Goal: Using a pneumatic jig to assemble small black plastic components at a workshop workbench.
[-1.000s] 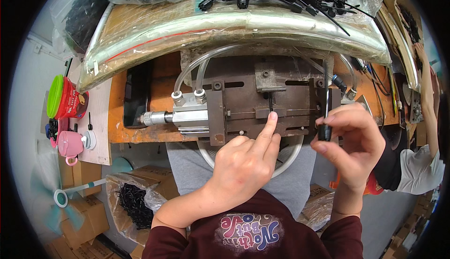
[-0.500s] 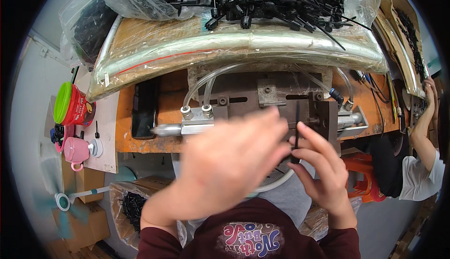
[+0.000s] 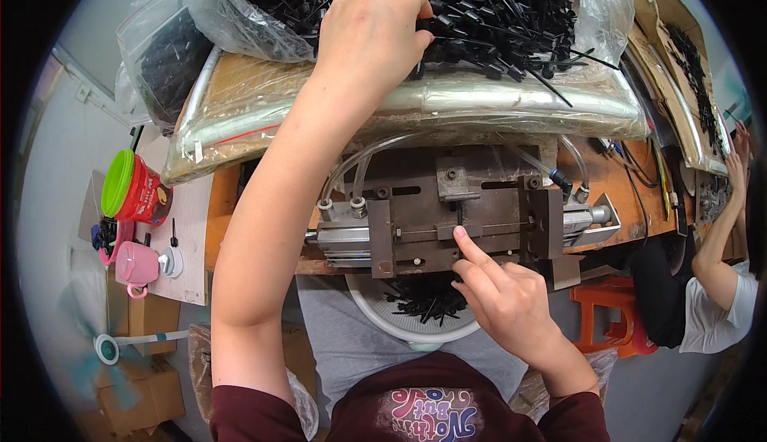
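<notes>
Our left hand point(image 3: 369, 30) now reaches the far black parts point(image 3: 497, 22), grasp indeterminable; our right hand point(image 3: 507, 298), fingers loosely spread, alone tends the fixture point(image 3: 423, 214).

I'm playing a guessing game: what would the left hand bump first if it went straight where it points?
The left hand would most likely meet the heap of thin black parts first. Its fingertips are hidden, so I can't tell whether they touch the heap.
</notes>
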A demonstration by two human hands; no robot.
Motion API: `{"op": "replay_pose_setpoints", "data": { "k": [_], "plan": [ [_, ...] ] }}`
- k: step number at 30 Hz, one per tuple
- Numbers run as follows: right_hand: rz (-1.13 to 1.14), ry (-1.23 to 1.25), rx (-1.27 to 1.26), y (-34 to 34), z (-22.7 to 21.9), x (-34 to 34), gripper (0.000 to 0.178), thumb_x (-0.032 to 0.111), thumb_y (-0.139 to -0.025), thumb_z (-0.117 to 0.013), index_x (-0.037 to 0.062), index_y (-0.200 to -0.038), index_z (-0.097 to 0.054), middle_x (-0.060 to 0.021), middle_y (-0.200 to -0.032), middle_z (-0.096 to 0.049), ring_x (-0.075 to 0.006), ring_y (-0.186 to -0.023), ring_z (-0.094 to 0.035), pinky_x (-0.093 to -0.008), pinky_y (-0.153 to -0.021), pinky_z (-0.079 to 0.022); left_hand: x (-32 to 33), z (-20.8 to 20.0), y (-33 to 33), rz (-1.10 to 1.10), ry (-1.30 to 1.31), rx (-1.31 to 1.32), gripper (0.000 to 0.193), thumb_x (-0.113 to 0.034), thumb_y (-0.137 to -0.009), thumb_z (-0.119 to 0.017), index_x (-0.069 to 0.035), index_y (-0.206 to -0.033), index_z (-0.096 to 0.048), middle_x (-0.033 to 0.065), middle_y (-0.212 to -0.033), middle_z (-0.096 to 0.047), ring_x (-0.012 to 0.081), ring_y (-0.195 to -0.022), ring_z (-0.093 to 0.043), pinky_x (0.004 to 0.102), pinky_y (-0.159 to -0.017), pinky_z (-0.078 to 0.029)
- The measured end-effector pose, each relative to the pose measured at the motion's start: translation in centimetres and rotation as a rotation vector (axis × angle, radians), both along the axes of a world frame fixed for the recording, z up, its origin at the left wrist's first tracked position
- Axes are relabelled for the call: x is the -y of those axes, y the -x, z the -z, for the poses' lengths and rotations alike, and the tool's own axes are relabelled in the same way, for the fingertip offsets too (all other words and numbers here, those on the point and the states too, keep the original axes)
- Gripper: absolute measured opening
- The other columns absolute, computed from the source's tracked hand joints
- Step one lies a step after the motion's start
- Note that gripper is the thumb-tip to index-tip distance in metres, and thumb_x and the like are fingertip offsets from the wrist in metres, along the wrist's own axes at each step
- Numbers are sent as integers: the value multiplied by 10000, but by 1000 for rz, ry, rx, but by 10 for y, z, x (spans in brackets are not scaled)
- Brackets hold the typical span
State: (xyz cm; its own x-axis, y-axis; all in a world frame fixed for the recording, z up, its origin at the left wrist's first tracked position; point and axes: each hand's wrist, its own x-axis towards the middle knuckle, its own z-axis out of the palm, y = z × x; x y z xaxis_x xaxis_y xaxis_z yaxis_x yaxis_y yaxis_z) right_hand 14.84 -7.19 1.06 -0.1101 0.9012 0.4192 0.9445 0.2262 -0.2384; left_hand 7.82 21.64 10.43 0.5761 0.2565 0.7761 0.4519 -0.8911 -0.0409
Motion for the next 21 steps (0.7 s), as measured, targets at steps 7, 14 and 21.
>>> {"op": "replay_pose_setpoints", "data": {
  "k": [7, 14, 21],
  "plan": [
    [5, 50, -66, 1, -12, 1, 210, 92, -774, -746, 37, -947, -641, -154, -1285, -675, -158, -532, -583, -275, -558, -492, 9, -6, 16, 164, 74, 186, 199, -163, -763, -767, -68, -938, -760, 68, -847, -716, 230, -820, -700, 387, -750, -548],
    [54, -326, -301, -36, -65, -51, 192, 57, -806, -770, 1, -961, -672, -156, -1007, -719, -293, -853, -716, -368, -707, -564, 104, -3, 72, 489, 655, 303, 280, 103, -811, -713, 54, -1086, -696, 107, -1168, -575, 202, -991, -691, 269, -878, -616],
    [78, -605, 252, -76, -100, -165, 212, 48, -838, -683, 42, -1048, -665, -102, -912, -670, -258, -806, -672, -367, -745, -531, 194, 59, 93, 379, 655, 77, 284, -4, -739, -841, 21, -997, -725, 250, -1340, -610, 234, -908, -728, 315, -739, -596]
  ]
}}
